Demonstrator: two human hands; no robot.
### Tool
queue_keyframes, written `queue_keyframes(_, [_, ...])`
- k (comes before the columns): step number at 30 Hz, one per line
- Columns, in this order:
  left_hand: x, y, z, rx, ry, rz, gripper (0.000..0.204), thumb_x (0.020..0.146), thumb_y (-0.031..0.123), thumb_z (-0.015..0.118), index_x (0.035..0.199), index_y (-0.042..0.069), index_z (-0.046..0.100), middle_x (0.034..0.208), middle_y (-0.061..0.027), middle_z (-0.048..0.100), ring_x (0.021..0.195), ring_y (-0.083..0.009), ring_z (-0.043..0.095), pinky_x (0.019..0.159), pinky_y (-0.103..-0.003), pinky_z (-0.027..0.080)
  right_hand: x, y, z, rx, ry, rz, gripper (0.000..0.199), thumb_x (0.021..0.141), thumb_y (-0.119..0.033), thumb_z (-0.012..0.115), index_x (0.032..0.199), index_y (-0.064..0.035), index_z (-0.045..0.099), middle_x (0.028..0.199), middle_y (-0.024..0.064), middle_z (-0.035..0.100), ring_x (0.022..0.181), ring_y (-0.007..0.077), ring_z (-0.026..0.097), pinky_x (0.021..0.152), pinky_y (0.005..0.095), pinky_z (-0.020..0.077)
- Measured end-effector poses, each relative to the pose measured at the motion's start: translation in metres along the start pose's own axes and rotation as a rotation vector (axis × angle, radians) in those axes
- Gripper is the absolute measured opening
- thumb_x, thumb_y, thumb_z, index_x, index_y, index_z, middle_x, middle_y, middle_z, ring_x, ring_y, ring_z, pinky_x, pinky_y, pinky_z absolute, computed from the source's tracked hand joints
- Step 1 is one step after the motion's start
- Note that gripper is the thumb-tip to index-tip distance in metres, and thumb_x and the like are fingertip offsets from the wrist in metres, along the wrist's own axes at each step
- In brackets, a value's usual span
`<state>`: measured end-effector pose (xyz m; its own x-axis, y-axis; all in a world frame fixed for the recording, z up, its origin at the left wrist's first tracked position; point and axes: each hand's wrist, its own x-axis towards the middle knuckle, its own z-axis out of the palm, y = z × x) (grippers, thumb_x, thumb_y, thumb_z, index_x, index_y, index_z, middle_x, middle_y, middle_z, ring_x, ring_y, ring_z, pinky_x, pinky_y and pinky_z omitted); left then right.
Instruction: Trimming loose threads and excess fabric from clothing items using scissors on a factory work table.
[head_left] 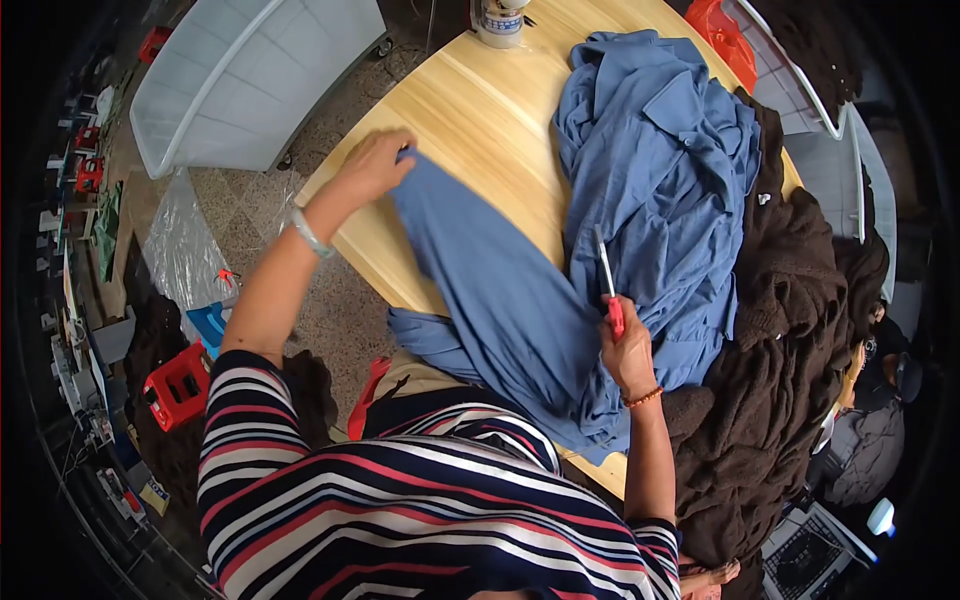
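Observation:
My left hand (pixel 376 163), a pale bangle on its wrist, pinches the far end of a blue sleeve-like length of cloth (pixel 470 235). The cloth stretches back across the table toward my body. My right hand (pixel 628 348), wearing a beaded bracelet, is closed round red-handled scissors (pixel 607 268). Their metal blades point away from me, over the blue garment. The rest of that blue shirt-like garment (pixel 655 150), with its collar at the far side, lies crumpled to the right. Some of the cloth hangs over the near table edge against me.
The wooden table (pixel 480 110) carries a white container (pixel 500 22) at its far edge. Dark brown garments (pixel 780 370) are heaped along the right side. A white panelled cart (pixel 250 80) stands far left, and a red crate (pixel 178 388) lies lower left. A person (pixel 885 365) is at far right.

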<state>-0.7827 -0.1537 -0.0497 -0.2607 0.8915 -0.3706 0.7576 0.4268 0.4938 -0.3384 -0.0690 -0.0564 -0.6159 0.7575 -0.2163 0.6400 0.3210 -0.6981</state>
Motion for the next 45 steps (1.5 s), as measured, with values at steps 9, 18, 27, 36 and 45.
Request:
queue_keyframes(9, [-0.038,0.000,0.123,-0.264,0.165,-0.131,0.044,0.080,0.016,0.072,0.117,0.000,0.055,0.101,-0.0175,0.064,0.089,-0.0309,0.063,0.080,-0.037,0.051,-0.025,-0.052,0.022,-0.079,-0.005,-0.037,0.047,0.078,-0.014,0.073,0.119,-0.0039,0.055,0.104,0.0201,0.063,0.093,0.0394,0.062,0.078,0.0441,0.0490])
queue_keyframes(18, [-0.033,0.002,0.175,-0.395,0.339,-0.218,0.016,0.081,0.010,0.069,0.092,0.002,0.060,0.073,-0.0123,0.066,0.070,-0.0262,0.066,0.064,-0.035,0.051,-0.031,-0.045,0.111,-0.425,-0.245,-0.165,0.050,0.081,-0.025,0.067,0.123,-0.0031,0.051,0.093,0.0183,0.065,0.085,0.0322,0.064,0.076,0.0424,0.0471])
queue_keyframes(27, [-0.051,-0.029,0.135,-0.700,0.340,-0.318,0.011,0.087,0.010,0.067,0.092,0.002,0.061,0.071,-0.0054,0.063,0.060,-0.0115,0.060,0.053,-0.024,0.050,-0.011,-0.031,0.016,0.197,-0.338,-0.018,0.045,0.081,-0.006,0.064,0.123,-0.0100,0.049,0.095,0.0258,0.063,0.093,0.0461,0.060,0.078,0.0473,0.0488])
queue_keyframes(36, [-0.004,0.077,0.164,-1.722,-0.273,-0.324,0.011,0.092,0.019,0.066,0.092,0.011,0.058,0.081,-0.0034,0.066,0.073,-0.0137,0.068,0.064,-0.027,0.056,0.000,0.007,-0.018,0.258,-0.073,0.161,0.042,0.080,0.004,0.062,0.120,-0.0099,0.055,0.082,0.0036,0.054,0.076,0.0161,0.054,0.075,0.0298,0.0470])
queue_keyframes(45, [0.021,0.093,0.159,-1.604,-0.120,-0.404,0.010,0.093,0.017,0.064,0.086,0.013,0.058,0.077,0.0021,0.063,0.065,-0.0077,0.060,0.053,-0.021,0.052,-0.018,-0.051,-0.020,-0.139,-0.138,0.066,0.035,0.088,-0.025,0.064,0.118,-0.0089,0.056,0.080,0.0242,0.066,0.077,0.0423,0.065,0.066,0.0479,0.0518])
